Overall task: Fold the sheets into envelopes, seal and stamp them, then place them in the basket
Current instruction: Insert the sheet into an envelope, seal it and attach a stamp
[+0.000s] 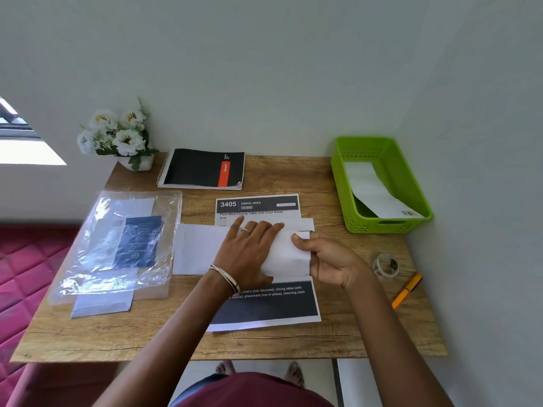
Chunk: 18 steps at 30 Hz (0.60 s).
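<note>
White paper is the whole job here, thin and limp, so it creases wherever it is pressed and would slide easily on the smooth wooden table (264, 345); nearest the person, below both wrists, lies a printed instruction page (273, 306) with a dark band, and the sheet (199, 248) being folded rests across it; the left hand (249, 254) lies flat and spread, palm down on the middle of the sheet, pinning it without gripping; the right hand (329, 259) is closed in a pinch, thumb over fingers, on the sheet's right end, which is lifted and curling over toward the left hand; I judge this to be a side fold in progress, best held at the very edge with light pressure, since a hard tug would tear or wrinkle it, and the flat hand should run along the fold to set it; right of the right hand sit a roll of tape (385, 265) and an orange pen (407, 290); well left of the left hand a clear plastic sleeve (117, 245) covers more paper, with a spare envelope (102, 305) poking out beneath it; farther off, beyond the right hand, the green basket (346, 177) holds one finished envelope (376, 192); beyond the left hand lie a black notebook (202, 168) and white flowers (117, 133) against the wall
</note>
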Motion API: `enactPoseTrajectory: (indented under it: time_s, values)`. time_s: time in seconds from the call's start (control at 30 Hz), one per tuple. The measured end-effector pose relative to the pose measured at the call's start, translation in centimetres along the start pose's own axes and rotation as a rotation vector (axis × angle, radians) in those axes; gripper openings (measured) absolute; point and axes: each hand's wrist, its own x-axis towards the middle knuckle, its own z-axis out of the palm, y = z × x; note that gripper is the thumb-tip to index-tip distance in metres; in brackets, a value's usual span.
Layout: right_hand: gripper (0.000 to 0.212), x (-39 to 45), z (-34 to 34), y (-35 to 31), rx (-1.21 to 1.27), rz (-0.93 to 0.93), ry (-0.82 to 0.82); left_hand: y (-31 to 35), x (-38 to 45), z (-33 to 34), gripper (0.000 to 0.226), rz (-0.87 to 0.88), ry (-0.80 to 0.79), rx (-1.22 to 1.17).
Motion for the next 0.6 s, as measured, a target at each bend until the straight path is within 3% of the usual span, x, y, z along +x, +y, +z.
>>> enactPoseTrajectory:
  time_s: [0.17,0.3,0.47,0.6]
  values:
    - [0.029,0.3,0.2,-0.1,0.01,-0.021,0.05,-1.1,-0.6,0.3,0.089,-0.075,-0.013,-0.023]
    - [0.021,0.1,-0.5,-0.9,0.007,-0.106,0.092,-3.2,-1.2,-0.3,0.086,-0.176,-0.031,-0.004]
    - [0.007,2.0,-2.0,-0.3,-0.228,-0.298,0.573,-6.0,-2.1,-1.7,0.09,-0.318,-0.074,-0.063]
    - [0.034,4.5,-2.1,1.1,-0.593,-0.35,0.829,-7.0,-2.7,-2.3,0.089,-0.392,-0.075,-0.134]
